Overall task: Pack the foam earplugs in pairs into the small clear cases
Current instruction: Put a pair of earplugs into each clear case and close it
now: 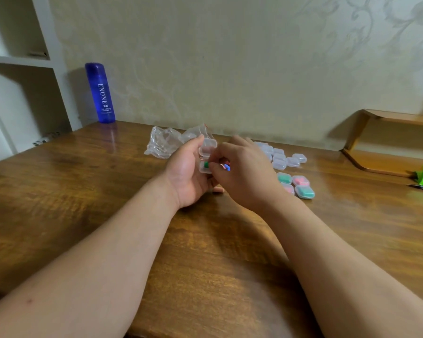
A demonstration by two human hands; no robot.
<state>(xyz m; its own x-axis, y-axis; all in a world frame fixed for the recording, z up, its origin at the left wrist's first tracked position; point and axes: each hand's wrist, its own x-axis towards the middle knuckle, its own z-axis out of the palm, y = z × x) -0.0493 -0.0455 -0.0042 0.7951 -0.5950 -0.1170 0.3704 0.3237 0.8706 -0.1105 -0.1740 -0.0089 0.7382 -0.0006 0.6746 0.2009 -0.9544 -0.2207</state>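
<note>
Two hands met over the wooden bench. The left hand had its grip curled round a small clear case, lid tipped up, held above the bench. The right hand had a narrow grip, thumb and forefinger pinching a green earplug at the case's open base, with red and blue earplugs tucked under its other fingers. Four filled cases lay just right of the hands, clear closed cases behind them. A crumpled plastic bag lay beyond the left hand.

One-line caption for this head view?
Left hand holds an open clear case while right hand pinches a green earplug in its base.
</note>
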